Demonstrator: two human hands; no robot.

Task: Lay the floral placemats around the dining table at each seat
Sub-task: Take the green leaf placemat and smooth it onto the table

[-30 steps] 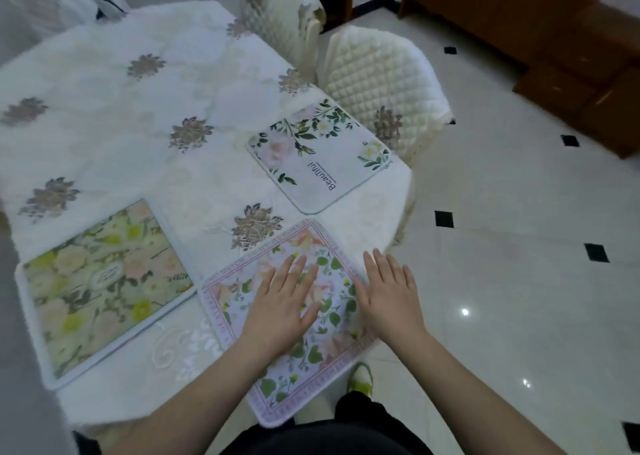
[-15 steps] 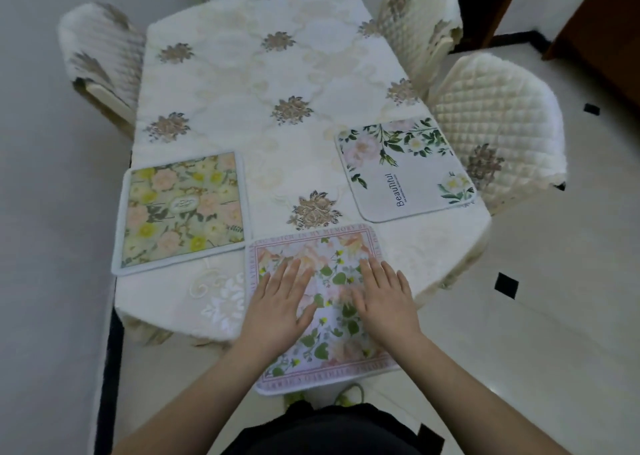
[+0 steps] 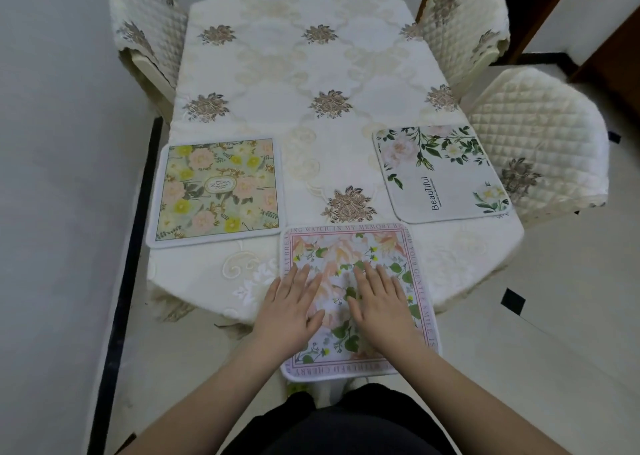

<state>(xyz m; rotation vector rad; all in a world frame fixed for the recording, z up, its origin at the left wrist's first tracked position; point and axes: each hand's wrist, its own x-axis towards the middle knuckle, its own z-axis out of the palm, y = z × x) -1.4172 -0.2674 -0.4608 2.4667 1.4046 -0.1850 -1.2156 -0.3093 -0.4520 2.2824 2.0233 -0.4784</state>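
Pink-bordered floral fabric placemat (image 3: 356, 264) had squared up since before; left hand (image 3: 289, 311), right hand (image 3: 379, 307) lay flat, fingers straight, pressing it. Looked light, limp, near edge probably overhanging; lift by corners.

A single head-worn camera looks forward and steeply down from the near end of the desk (image 3: 311, 74). It sits close above the hands (image 3: 287, 312), with the desk's full length running away from it and chairs (image 3: 540, 136) at both sides.
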